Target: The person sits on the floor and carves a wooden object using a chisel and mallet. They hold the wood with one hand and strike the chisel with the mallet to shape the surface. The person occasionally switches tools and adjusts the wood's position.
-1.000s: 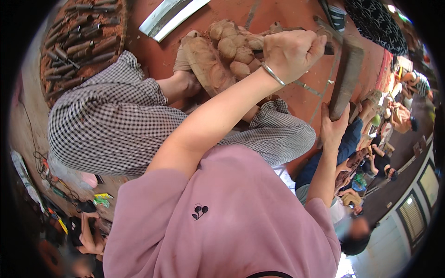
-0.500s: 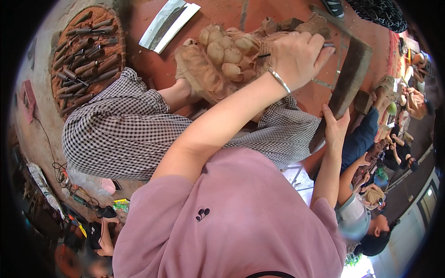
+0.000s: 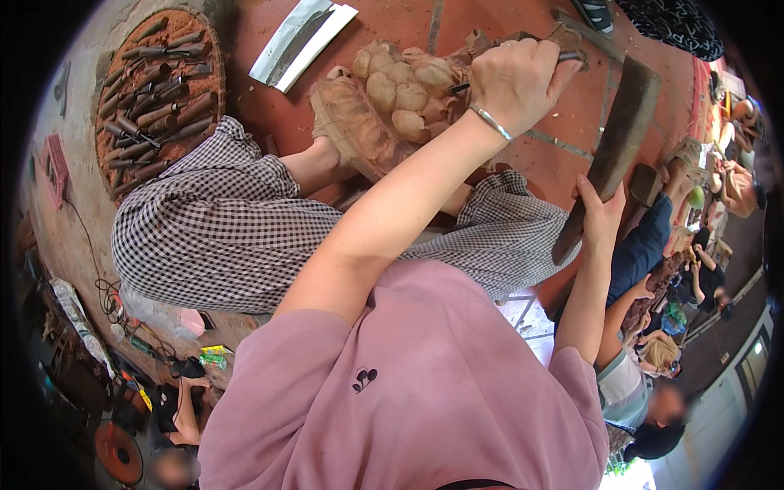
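My left hand [image 3: 519, 88], a bracelet on its wrist, is closed around a carving chisel [image 3: 570, 56]. The chisel's thin dark blade pokes out on the left side of the fist, close to a brown wood carving [image 3: 398, 91] with rounded lumps and ribbed, folded parts. Whether the blade tip touches the wood I cannot tell. Over on the right, my right hand [image 3: 600, 211] grips a long, dark wooden mallet [image 3: 627, 122] near its lower end. The mallet's broad upper part stands apart from the chisel. My left forearm and fist hide part of the carving.
A round tray [image 3: 219, 61] of wood chips and several chisels lies at the upper left. A sharpening stone [image 3: 306, 45] rests on white sheet on the red tiled floor. A wooden block [image 3: 645, 185] sits right of the mallet. Other people work at the right.
My left fist has shifted slightly up and left with the chisel. The mallet has turned a little in my right hand, showing a narrower face. The view has shifted slightly.
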### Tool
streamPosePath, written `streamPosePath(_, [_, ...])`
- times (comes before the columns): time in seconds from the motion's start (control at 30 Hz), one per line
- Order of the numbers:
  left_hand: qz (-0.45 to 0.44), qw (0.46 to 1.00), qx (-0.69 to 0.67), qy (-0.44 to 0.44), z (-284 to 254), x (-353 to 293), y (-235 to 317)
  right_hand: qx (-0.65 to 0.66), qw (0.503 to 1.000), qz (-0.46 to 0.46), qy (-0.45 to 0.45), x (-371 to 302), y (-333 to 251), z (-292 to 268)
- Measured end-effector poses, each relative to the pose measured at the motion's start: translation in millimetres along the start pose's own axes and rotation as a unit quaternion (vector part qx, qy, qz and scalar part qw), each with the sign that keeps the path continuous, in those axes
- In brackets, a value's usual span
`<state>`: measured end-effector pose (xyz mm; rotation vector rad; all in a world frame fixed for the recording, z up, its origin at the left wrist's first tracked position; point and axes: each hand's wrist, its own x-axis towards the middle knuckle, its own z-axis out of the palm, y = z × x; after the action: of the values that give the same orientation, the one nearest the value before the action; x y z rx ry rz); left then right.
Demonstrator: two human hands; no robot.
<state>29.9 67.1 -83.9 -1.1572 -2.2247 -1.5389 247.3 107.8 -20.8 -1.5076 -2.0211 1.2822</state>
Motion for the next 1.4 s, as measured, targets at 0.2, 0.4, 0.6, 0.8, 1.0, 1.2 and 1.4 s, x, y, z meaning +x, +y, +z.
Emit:
streamPosePath(0.2, [-0.001,0.999,0.037,0.029,7.9,-2.2,-3.6,-0.05,0.998,0.014,-0.03,15.0,-3.8,7.3])
streamPosePath(0.4, [-0.009,0.999,0.027,0.031,10.4,-2.5,-4.3,-0.06,0.996,0.017,-0.06,18.2,-8.5,14.1])
streamPosePath(0.6, [-0.032,0.999,0.029,0.016,8.7,-3.0,-3.3,-0.065,0.996,-0.009,-0.059,27.7,-2.0,9.1])
streamPosePath(0.8, [-0.029,0.999,0.016,0.002,3.6,-4.4,-3.7,-0.08,0.994,-0.022,-0.077,28.4,-10.0,8.9])
streamPosePath(1.0, [-0.022,1.0,0.002,0.017,1.9,-5.4,-2.9,-0.049,0.996,0.003,-0.07,24.4,-11.9,6.2])
streamPosePath(1.2, [-0.027,1.0,-0.008,0.01,-2.8,-3.4,0.0,-0.153,0.984,-0.079,-0.053,20.1,-13.3,5.2])
streamPosePath(1.4, [-0.016,0.999,-0.029,0.034,-5.0,-4.5,-1.9,-0.058,0.997,-0.019,-0.056,17.4,-15.4,7.0])
